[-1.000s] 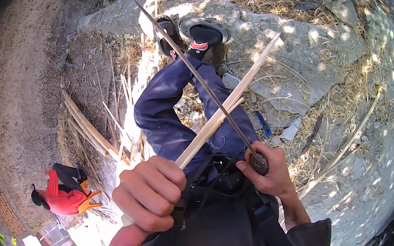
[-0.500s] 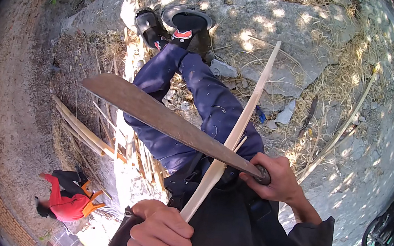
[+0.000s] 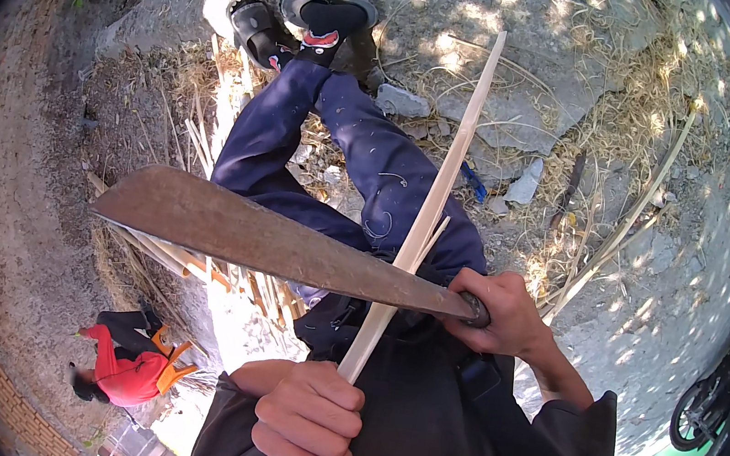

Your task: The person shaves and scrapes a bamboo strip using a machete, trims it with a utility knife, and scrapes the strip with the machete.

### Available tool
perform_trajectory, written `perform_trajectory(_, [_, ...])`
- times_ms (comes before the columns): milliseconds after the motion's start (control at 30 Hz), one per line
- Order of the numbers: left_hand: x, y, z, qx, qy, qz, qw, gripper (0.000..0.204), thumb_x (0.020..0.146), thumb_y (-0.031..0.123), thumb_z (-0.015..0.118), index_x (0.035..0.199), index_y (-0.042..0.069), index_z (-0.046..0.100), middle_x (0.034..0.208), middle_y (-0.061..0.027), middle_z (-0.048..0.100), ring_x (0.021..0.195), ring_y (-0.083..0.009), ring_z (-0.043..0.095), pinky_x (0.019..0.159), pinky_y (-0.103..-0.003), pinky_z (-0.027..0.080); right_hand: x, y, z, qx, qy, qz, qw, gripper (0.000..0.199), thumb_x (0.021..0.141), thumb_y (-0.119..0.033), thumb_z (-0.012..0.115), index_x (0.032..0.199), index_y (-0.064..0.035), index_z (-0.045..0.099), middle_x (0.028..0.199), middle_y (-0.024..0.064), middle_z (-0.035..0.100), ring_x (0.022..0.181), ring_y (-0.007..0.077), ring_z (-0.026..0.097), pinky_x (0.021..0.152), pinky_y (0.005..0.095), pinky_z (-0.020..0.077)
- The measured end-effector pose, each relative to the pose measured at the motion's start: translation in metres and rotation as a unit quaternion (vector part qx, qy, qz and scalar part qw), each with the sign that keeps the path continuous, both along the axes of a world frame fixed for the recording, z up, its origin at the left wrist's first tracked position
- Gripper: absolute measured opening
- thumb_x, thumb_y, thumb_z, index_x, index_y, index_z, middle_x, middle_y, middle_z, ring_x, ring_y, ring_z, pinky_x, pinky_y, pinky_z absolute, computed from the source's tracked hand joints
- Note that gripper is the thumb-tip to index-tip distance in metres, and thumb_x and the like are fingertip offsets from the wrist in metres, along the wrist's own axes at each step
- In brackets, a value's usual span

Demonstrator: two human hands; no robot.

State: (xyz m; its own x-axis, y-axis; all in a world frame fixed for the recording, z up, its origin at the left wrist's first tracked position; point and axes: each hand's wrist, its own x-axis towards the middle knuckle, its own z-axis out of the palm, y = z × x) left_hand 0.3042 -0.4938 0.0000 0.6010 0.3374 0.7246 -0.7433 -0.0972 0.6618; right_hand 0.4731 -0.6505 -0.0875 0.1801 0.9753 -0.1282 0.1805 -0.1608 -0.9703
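Pale strip [image 3: 434, 200] in left hand [image 3: 309, 420]

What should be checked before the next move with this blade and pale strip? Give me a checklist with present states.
1. Left hand closed around the strip near its lower end: ok.
2. Right hand closed around the blade's handle: ok.
3. Left hand out of the blade's line: ok; the blade crosses the strip farther up, with bare strip showing between.
4. Legs safely apart from the blade: cannot tell; it overlaps them in view, and depth is unclear.
5. Blade edge touching the strip: cannot tell from this angle.
6. Other person in red away from the blade: ok, seen well off at lower left.
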Motion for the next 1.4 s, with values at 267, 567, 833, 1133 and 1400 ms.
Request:
perform_trajectory(267, [0.0,-0.008,-0.002,0.01,-0.009,0.021,1.0,0.07,0.114,0.039,0.038,0.057,0.002,0.053,0.051,0.0007,0.034,0.041,-0.0128,0.035,0.045,-0.029,0.033,-0.001,0.002,0.003,-0.018,0.04,0.003,0.999,0.032,0.077,-0.012,0.084,0.098,-0.0077,0.061,0.078,0.0121,0.069,0.07,0.0348,0.071,0.06,0.0402,0.0528])
perform_trajectory(567, [0.001,-0.016,-0.003,-0.008,-0.006,0.063,0.998,0.07,0.114,0.038,0.037,0.057,0.002,0.053,0.049,0.0004,0.033,0.04,-0.013,0.036,0.045,-0.03,0.035,-0.004,0.005,0.011,-0.024,0.05,-0.013,0.998,0.031,0.078,-0.009,0.083,0.098,-0.0066,0.06,0.077,0.0132,0.069,0.072,0.0357,0.071,0.061,0.0396,0.054])
perform_trajectory(833, [0.01,-0.021,-0.003,-0.072,-0.041,0.119,0.989,0.075,0.114,0.045,0.038,0.052,0.003,0.05,0.044,0.0039,0.027,0.035,-0.0101,0.026,0.04,-0.029,0.026,-0.006,0.013,0.006,-0.016,0.043,-0.024,0.999,0.024,0.083,-0.01,0.079,0.096,-0.0057,0.059,0.076,0.0131,0.069,0.069,0.0354,0.07,0.059,0.0405,0.0514])
perform_trajectory(1133, [0.03,0.025,0.031,-0.096,-0.022,0.126,0.987,0.08,0.111,0.059,0.032,0.051,0.008,0.046,0.041,0.0037,0.029,0.032,-0.0086,0.024,0.037,-0.026,0.021,-0.002,0.056,0.031,0.018,0.126,-0.064,0.99,0.025,0.095,-0.021,0.076,0.088,-0.003,0.061,0.059,0.0121,0.058,0.051,0.0204,0.059,0.052,0.035,0.0416])
perform_trajectory(1400, [0.053,0.073,0.058,-0.087,0.016,0.097,0.991,0.072,0.111,0.062,0.019,0.057,0.017,0.033,0.048,0.0054,0.023,0.043,-0.008,0.013,0.048,-0.028,0.015,0.011,0.086,0.051,0.031,0.219,-0.091,0.971,0.05,0.11,-0.044,0.048,0.085,-0.0018,0.058,0.059,0.0065,0.048,0.054,0.016,0.049,0.054,0.0328,0.0401])
